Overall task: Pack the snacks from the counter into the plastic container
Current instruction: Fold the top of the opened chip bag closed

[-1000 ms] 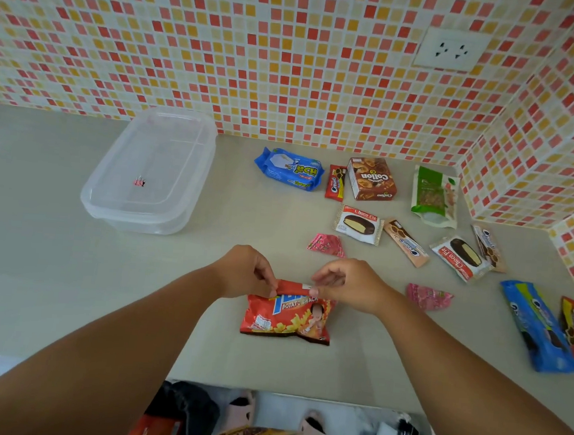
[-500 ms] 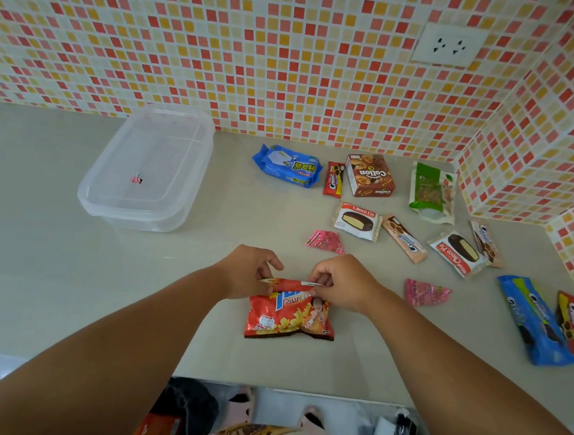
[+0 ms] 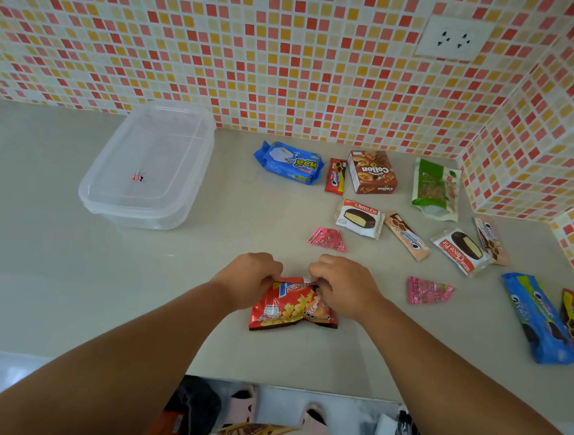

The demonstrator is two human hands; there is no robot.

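Observation:
A red potato-snack bag [image 3: 285, 308] lies on the counter near its front edge. My left hand [image 3: 250, 278] pinches the bag's top left corner and my right hand [image 3: 342, 285] grips its top right, folding the top edge down. The clear plastic container [image 3: 109, 182] stands at the back left, apart from my hands, with a small pink binder clip [image 3: 137, 177] inside. Several other snacks lie to the right: a blue wafer pack [image 3: 290, 162], a brown Collon box [image 3: 371, 172], two Choco Pie packets [image 3: 359, 218], a green pouch [image 3: 435, 191].
Two pink candy packets [image 3: 328, 239] lie close beyond and right of my hands. A blue Oreo pack [image 3: 538, 317] sits at the far right by the tiled corner wall [image 3: 541, 151]. The counter's front edge [image 3: 293, 384] runs just below the bag.
Both hands have pressed lower onto the bag's top, folding it over further. The bag now looks more crumpled on its right side. Nothing else moved.

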